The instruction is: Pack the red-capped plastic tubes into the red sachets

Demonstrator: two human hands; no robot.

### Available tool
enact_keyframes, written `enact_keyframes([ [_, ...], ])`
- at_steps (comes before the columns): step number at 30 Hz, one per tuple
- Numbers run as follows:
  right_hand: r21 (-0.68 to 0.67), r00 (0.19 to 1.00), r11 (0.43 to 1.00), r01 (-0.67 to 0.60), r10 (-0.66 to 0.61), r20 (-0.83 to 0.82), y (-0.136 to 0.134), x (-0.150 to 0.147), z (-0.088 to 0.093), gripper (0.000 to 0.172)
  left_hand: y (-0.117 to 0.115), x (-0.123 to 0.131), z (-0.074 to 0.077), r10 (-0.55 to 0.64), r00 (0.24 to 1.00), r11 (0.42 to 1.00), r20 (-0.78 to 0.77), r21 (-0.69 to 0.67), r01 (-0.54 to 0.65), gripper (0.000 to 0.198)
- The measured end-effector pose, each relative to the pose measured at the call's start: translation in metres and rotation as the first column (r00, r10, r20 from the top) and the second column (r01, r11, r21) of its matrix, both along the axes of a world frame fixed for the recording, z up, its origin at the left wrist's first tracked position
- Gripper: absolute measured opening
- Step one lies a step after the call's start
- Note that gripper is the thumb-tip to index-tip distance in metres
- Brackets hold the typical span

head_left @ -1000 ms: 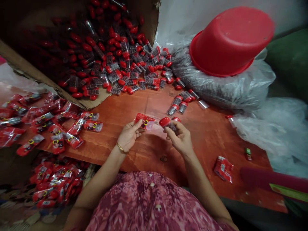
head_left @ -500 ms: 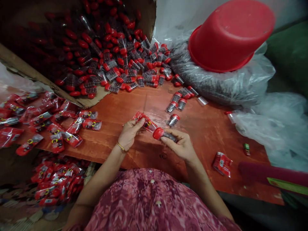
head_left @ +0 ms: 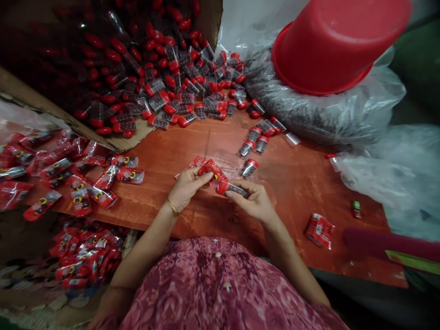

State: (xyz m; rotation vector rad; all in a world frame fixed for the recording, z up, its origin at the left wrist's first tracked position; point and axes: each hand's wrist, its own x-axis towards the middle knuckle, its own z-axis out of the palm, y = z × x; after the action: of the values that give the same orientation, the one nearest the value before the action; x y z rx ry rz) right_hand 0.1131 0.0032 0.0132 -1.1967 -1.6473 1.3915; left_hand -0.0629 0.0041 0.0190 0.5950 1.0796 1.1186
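L hand (head_left: pixel 186 189) & R hand (head_left: pixel 257 200) working over table (head_left: pixel 182 146), nr front edge.
L's grip pinching red pkt(s) (head_left: pixel 218 169), count unclear; R's pinching 1 red-capped tube (head_left: pixel 238 189); 1 lone tube (head_left: pixel 248 168) lying beyond, 1 loose pkt (head_left: pixel 319 230) nr right front corner.

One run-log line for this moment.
left hand: holds red packet; right hand: holds bottle, cap at packet; table: loose bottles; bucket: upside-down on bag

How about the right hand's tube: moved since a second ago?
Yes: the held tube has shifted left and downward in view, judged against the tube cluster beyond.
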Motion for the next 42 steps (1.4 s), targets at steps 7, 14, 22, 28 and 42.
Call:
enact_keyframes([
  [7,-0.046,0.998,0.998,0.05,-0.052,-0.031,0.002,-0.003,-0.005,0.024,-0.004,0.021,-0.013,0.163,0.98,0.986,0.112,-0.049,-0.158,0.032],
  [14,0.007,0.954,0.958,0.286,-0.285,-0.096,-0.003,-0.016,-0.017,0.021,-0.007,0.036,-0.017,0.245,0.959,0.969,0.145,-0.061,-0.238,0.032],
  [22,-0.147,0.963,0.985,0.096,-0.129,-0.238,0.004,-0.017,-0.016,0.031,-0.003,0.031,-0.01,0.303,0.936,0.952,0.179,-0.093,-0.291,0.03],
  [28,-0.175,0.903,0.969,0.176,-0.23,-0.363,-0.006,-0.03,-0.022,0.03,0.001,0.029,-0.014,0.305,0.918,0.952,0.254,-0.072,-0.297,0.031],
  [42,0.03,0.96,0.979,0.203,-0.193,-0.201,-0.01,-0.03,-0.025,0.02,0.0,0.031,-0.02,0.264,0.953,0.96,0.148,0.053,-0.274,0.021],
])
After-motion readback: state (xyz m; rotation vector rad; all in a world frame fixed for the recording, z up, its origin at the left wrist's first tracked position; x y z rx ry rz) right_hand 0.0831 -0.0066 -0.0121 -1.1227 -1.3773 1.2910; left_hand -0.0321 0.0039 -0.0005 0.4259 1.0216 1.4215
